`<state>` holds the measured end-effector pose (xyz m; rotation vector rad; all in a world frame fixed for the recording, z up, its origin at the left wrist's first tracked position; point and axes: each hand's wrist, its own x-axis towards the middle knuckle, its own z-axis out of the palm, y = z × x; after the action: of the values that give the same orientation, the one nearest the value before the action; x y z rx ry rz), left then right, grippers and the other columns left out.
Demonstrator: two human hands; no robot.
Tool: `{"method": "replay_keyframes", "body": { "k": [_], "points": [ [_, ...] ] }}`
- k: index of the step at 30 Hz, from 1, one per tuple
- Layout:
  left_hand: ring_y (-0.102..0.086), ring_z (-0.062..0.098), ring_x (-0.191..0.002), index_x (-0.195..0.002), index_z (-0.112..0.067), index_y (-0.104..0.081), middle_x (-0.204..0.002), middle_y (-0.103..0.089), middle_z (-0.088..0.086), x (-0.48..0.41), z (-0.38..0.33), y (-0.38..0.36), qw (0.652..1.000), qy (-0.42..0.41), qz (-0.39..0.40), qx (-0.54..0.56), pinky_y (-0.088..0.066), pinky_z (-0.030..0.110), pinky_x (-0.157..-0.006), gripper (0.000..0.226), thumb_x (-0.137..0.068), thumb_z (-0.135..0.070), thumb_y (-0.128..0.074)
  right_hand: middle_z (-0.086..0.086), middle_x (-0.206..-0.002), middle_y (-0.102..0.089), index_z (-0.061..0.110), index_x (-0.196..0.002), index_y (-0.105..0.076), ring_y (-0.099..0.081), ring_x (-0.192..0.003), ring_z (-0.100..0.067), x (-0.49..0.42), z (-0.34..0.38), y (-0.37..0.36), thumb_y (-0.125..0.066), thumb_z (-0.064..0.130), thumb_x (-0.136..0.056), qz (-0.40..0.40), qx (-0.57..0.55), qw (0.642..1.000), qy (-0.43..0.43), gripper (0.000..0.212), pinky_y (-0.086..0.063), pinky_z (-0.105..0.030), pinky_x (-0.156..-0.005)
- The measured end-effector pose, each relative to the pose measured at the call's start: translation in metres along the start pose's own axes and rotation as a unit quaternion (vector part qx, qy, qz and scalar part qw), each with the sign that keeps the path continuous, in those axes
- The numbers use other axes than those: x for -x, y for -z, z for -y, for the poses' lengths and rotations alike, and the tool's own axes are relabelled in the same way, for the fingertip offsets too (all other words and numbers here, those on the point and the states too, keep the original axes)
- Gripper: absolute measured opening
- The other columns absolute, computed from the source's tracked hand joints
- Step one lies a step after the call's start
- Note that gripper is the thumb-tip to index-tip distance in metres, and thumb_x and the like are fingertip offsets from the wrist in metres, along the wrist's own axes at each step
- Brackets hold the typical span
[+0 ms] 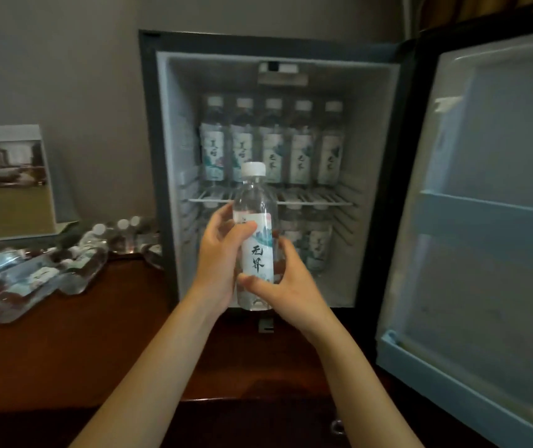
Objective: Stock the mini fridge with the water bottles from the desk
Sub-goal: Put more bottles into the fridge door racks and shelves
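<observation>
A person at a dark wooden desk [97,350] holds a water bottle [256,253] upright in both hands at the centre of the frame, directly in front of the open mini fridge [161,124]. The left hand [218,263] curls around the bottle from the left at the top of its label, with the thumb [242,229] laid across the front. The right hand [286,286] grips lower down from the right, its thumb [253,282] pressed over the bottom edge of the label and its fingers [284,248] wrapped round the far side. The white cap [253,169] stands clear above both hands, and the clear base shows below them.

Behind the held bottle, a row of five bottles [273,147] stands upright along the back of the wire shelf [316,202] in the upper half of the fridge. More bottles [318,247] stand in the lower compartment, to the right of the hands; how many cannot be told. The fridge door [485,221] hangs wide open on the right side of the frame.

At the left edge, a heap of loose bottles [42,279] lies on its side on the desk, well apart from the hands. Just behind the heap, a display card [9,182] stands against the grey wall.
</observation>
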<state>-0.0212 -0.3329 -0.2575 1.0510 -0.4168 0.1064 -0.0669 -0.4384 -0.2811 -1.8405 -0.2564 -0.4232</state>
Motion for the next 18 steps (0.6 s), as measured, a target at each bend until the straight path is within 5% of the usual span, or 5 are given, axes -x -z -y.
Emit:
{"method": "replay_keyframes", "body": {
  "k": [4,12,18],
  "points": [
    [-0.069,0.015,-0.076,-0.127,-0.013,-0.047,-0.098,-0.066,0.008,0.008,-0.018,-0.055,0.996,-0.05,0.053,0.044,-0.055,0.028,-0.061,0.045,-0.082,-0.01,-0.057,0.017,-0.106,-0.064,0.036,-0.125,-0.042,-0.063,-0.093,0.003,0.016,0.033,0.045,-0.077,0.025,-0.075,-0.053,0.05,0.996,0.048,0.062,-0.054,-0.026,-0.086],
    [-0.067,0.015,-0.08,-0.121,-0.011,-0.048,-0.098,-0.064,0.006,0.014,-0.049,-0.142,0.968,-0.123,0.196,0.101,-0.054,0.028,-0.066,0.044,-0.078,-0.017,-0.056,0.006,-0.1,-0.069,0.031,-0.126,-0.044,-0.069,-0.087,-0.007,0.036,0.089,0.117,-0.076,0.023,-0.075,-0.136,0.123,0.974,0.133,0.061,-0.059,-0.037,-0.076],
    [-0.065,0.012,-0.084,-0.13,-0.006,-0.041,-0.105,-0.061,0.008,0.012,-0.065,-0.194,0.945,-0.179,0.258,0.093,-0.053,0.026,-0.068,0.045,-0.089,-0.02,-0.054,0.01,-0.089,-0.07,0.035,-0.12,-0.045,-0.069,-0.079,-0.004,0.039,0.109,0.151,-0.078,0.031,-0.067,-0.239,0.145,0.94,0.196,0.063,-0.059,-0.028,-0.068]
  ]
}}
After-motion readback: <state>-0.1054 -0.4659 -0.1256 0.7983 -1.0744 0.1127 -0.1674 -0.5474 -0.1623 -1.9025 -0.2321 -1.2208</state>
